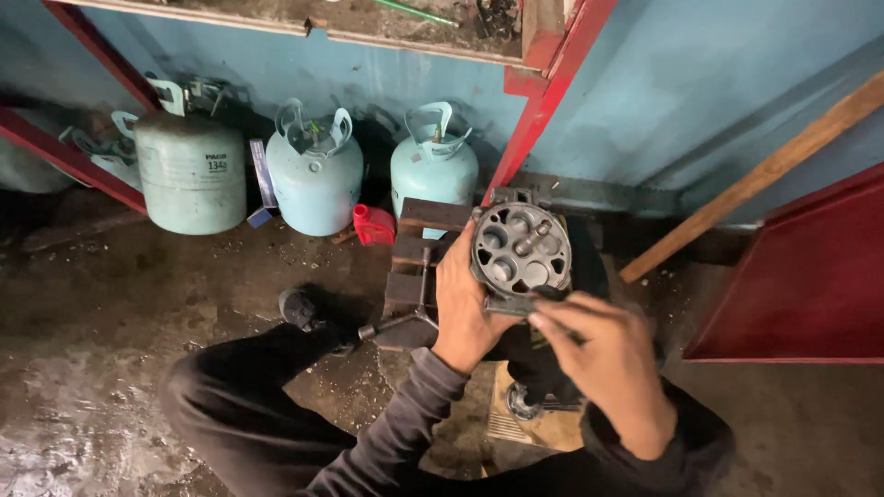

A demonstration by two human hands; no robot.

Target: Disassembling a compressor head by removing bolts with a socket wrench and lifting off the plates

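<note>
**Two hands on a round metal part**

While the person crouches over a grimy concrete floor, both hands work on a round metal part held up in front of the chest. The part is a grey disc-shaped casting with several round bores around a short shaft stub at its middle, its face turned toward the camera. The left hand wraps around the part's left edge and underside, its grip closed firmly on the casting with the thumb along the rim. The right hand comes in from the lower right; its fingertips are pinched narrow against the bottom rim of the part, touching it, though whether they hold a small piece there is too blurred to tell.

Behind the part stands a dark slatted wooden stand, and a metal tool lies at its foot. A small red bottle sits just beside the stand. Three pale green gas cylinders are lined up against the blue wall, under a dirty shelf with a red frame. A wooden plank leans on the wall at the right, near a red panel.
</note>
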